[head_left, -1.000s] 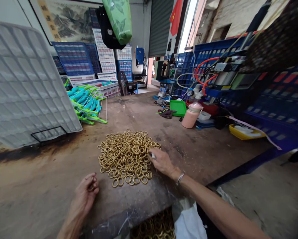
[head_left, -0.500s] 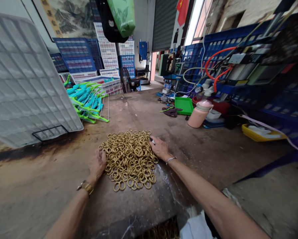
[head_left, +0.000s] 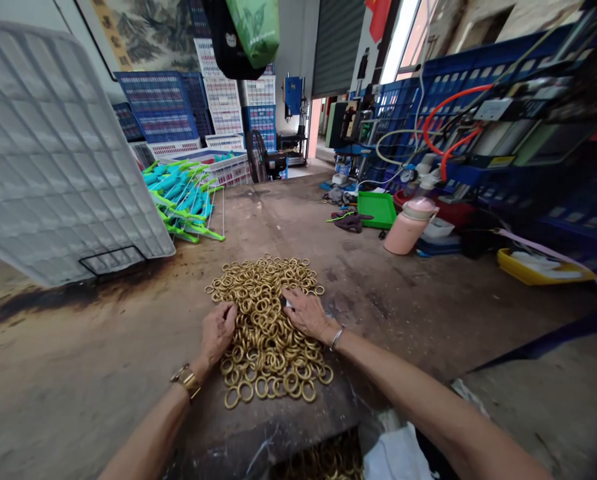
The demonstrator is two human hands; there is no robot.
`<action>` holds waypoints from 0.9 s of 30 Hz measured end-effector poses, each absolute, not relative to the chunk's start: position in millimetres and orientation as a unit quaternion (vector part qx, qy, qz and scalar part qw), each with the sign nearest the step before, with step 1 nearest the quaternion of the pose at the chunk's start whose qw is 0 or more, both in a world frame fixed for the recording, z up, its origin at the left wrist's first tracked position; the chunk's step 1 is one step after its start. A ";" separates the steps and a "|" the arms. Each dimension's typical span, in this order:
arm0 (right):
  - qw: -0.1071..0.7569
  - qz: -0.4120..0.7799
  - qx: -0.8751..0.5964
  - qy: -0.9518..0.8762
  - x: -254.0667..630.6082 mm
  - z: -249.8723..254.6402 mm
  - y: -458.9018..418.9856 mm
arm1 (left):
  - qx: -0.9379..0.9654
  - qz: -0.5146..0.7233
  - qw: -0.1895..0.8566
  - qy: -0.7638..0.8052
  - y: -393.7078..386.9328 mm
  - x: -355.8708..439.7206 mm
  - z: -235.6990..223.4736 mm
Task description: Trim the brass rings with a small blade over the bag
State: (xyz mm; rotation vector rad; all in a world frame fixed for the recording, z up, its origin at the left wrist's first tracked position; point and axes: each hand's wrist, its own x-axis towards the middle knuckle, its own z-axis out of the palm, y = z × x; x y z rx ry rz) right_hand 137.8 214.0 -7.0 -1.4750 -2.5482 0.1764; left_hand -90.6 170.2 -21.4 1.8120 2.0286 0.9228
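Observation:
A heap of brass rings [head_left: 264, 300] lies on the worn brown table [head_left: 78, 373], reaching close to its front edge. My left hand [head_left: 218, 333] rests on the heap's left side, knuckles up, fingers curled down into the rings. It wears a gold watch at the wrist. My right hand [head_left: 306, 313] lies on the heap's right side with its fingers stretched over the rings. A small white thing shows at one fingertip, and a silver bangle sits on the wrist.
A white grid crate [head_left: 53, 153] leans at the left. Teal and green plastic parts [head_left: 183, 200] lie behind it. A pink jug [head_left: 408, 227], green tray [head_left: 376, 208] and yellow tray [head_left: 543, 267] stand at the right. More rings in a bag [head_left: 323, 460] sit below the table's edge.
My left hand came up from the near table edge onto the heap's left side. My right hand slid from the heap's right rim inward, and the rings bunched toward me.

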 end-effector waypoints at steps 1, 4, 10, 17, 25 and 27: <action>0.089 0.053 -0.480 -0.871 139.5 -4.6 212.5 | 0.613 0.337 0.141 0.700 168.8 -94.9 -22.2; 0.089 0.043 -0.421 -0.902 153.0 0.4 216.9 | 0.553 0.393 0.122 0.724 170.0 -118.2 -26.0; 0.214 0.037 -0.512 -0.831 194.1 -10.0 275.4 | 0.499 0.362 0.034 0.787 199.4 -166.8 -37.1; 0.134 0.050 -0.675 -0.724 201.8 -23.2 348.6 | 0.501 0.313 -0.001 0.807 233.0 -170.8 -42.0; 0.142 0.095 -0.570 -0.804 156.5 -26.8 342.9 | 0.493 0.285 0.009 0.822 240.2 -170.0 -32.8; 0.152 0.108 -0.530 -0.828 154.8 -28.6 330.4 | 0.495 0.289 0.007 0.819 240.4 -170.6 -34.0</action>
